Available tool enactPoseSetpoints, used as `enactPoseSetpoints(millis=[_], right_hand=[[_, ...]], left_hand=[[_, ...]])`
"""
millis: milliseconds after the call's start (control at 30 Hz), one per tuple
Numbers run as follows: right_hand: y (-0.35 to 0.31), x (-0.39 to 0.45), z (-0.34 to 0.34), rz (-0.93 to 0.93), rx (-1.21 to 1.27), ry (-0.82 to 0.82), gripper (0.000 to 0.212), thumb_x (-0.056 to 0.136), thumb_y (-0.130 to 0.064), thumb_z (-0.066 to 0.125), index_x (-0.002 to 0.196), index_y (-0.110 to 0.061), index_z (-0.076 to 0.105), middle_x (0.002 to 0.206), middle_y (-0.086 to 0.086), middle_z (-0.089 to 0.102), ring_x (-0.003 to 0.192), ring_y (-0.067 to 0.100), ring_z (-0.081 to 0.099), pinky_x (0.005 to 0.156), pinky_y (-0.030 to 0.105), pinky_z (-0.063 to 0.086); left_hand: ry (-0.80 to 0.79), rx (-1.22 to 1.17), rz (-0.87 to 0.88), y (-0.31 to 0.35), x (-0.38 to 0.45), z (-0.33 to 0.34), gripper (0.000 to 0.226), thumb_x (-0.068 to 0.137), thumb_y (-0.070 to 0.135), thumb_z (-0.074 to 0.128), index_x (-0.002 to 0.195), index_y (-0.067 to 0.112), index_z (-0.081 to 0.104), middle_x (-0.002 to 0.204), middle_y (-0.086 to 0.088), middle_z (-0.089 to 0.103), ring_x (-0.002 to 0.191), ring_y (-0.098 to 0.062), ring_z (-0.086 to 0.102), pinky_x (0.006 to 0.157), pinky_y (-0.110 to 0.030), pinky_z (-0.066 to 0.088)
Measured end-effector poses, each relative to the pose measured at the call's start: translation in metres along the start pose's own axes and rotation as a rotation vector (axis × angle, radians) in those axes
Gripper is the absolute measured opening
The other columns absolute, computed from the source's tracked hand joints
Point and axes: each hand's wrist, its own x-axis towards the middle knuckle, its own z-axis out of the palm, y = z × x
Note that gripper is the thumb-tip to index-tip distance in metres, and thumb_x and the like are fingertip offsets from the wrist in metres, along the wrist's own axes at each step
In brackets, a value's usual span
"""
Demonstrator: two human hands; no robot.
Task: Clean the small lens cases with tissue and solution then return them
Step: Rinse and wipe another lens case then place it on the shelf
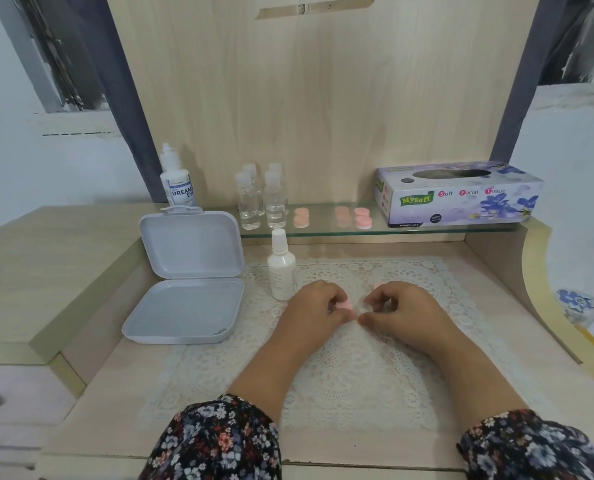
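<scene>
Head view: our left hand (318, 303) pinches a pink cap (344, 305) and our right hand (397, 306) pinches the whitish lens case (361, 308), both near the middle over the lace mat (340, 368). We reckon the tiny cap could slip and roll away, or a careless nudge could tip the white spray bottle (281, 271) just left. Far shelf count: four clear bottles (249, 202), three pink cases (301, 217), one solution bottle (176, 181) and one tissue box (458, 195), plus one open box (188, 278) on the left.
</scene>
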Motion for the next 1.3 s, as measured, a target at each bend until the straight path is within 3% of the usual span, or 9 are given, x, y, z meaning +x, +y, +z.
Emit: enactPoseSetpoints(millis=[233,400,533,733,833,933,1033,1133,1300], right_hand=[[0.0017,0.0009,0.001,0.003,0.0,-0.001,0.021,0.069,-0.035,0.082,0.083,-0.034,0.067,0.081,-0.012,0.065,0.073,0.002,0.057,0.063,0.02,0.039],[0.0021,0.0016,0.001,0.001,-0.013,0.0,0.021,0.069,-0.037,0.082,0.084,-0.033,0.067,0.079,-0.012,0.064,0.072,0.002,0.057,0.062,0.019,0.039],[0.0024,0.0023,0.0015,-0.001,-0.013,0.001,0.022,0.068,-0.039,0.082,0.084,-0.032,0.068,0.079,-0.011,0.064,0.071,0.003,0.058,0.062,0.02,0.04],[0.0009,0.0017,0.0002,0.004,-0.021,-0.007,0.022,0.07,-0.036,0.082,0.085,-0.032,0.067,0.08,-0.012,0.064,0.074,0.003,0.058,0.063,0.021,0.04],[0.0006,0.0017,-0.0001,0.007,-0.026,-0.009,0.022,0.069,-0.036,0.082,0.085,-0.032,0.067,0.08,-0.012,0.064,0.074,0.004,0.058,0.064,0.021,0.041],[0.0002,0.0014,-0.0001,0.01,-0.024,-0.005,0.022,0.069,-0.038,0.081,0.085,-0.032,0.068,0.078,-0.012,0.064,0.073,0.004,0.058,0.063,0.021,0.041],[0.0003,0.0013,0.0002,0.004,-0.034,-0.004,0.022,0.069,-0.04,0.08,0.086,-0.032,0.068,0.079,-0.012,0.064,0.073,0.003,0.058,0.062,0.02,0.039],[0.0003,0.0009,0.0,0.007,-0.035,-0.003,0.022,0.07,-0.038,0.081,0.086,-0.032,0.068,0.08,-0.013,0.064,0.074,0.003,0.058,0.062,0.02,0.039],[0.0004,0.0011,0.0002,0.004,-0.032,-0.009,0.022,0.07,-0.037,0.081,0.087,-0.031,0.068,0.08,-0.012,0.064,0.073,0.002,0.056,0.061,0.02,0.038]], left_hand=[[-0.01,-0.029,0.004,-0.0018,-0.0017,-0.0006,0.026,0.087,0.016,0.063,0.113,0.018,0.067,0.102,0.011,0.06,0.091,0.0,0.052,0.077,-0.007,0.038],[-0.037,-0.009,0.042,-0.0041,-0.0001,0.0021,0.032,0.086,0.021,0.066,0.118,0.023,0.063,0.114,0.007,0.058,0.106,-0.005,0.049,0.089,-0.015,0.041],[-0.013,-0.031,0.035,-0.0039,0.0018,0.0037,0.04,0.082,0.029,0.073,0.118,0.023,0.056,0.108,0.007,0.054,0.104,-0.007,0.046,0.081,-0.01,0.038],[-0.031,-0.087,0.004,-0.0071,0.0014,0.0041,0.036,0.085,0.016,0.064,0.114,0.03,0.05,0.102,0.011,0.06,0.103,-0.004,0.049,0.081,-0.014,0.04],[-0.054,-0.082,0.026,-0.0077,0.0,0.0044,0.04,0.085,0.012,0.06,0.119,0.031,0.051,0.109,0.014,0.061,0.11,-0.002,0.048,0.089,-0.018,0.041],[-0.043,-0.058,0.027,-0.0067,0.0006,0.0039,0.05,0.082,0.025,0.069,0.126,0.033,0.047,0.12,0.013,0.054,0.113,-0.002,0.045,0.094,-0.023,0.041],[-0.012,-0.048,-0.005,-0.0067,0.0032,0.0036,0.052,0.079,0.031,0.075,0.121,0.03,0.046,0.11,0.009,0.053,0.106,-0.007,0.046,0.088,-0.025,0.044],[-0.023,-0.063,-0.012,-0.0072,0.0034,0.0044,0.043,0.081,0.028,0.073,0.113,0.032,0.045,0.103,0.009,0.057,0.1,-0.008,0.049,0.084,-0.024,0.043],[-0.06,-0.101,0.0,-0.0095,0.002,0.0046,0.039,0.086,0.012,0.059,0.115,0.033,0.045,0.106,0.015,0.064,0.111,-0.005,0.049,0.091,-0.029,0.045]])
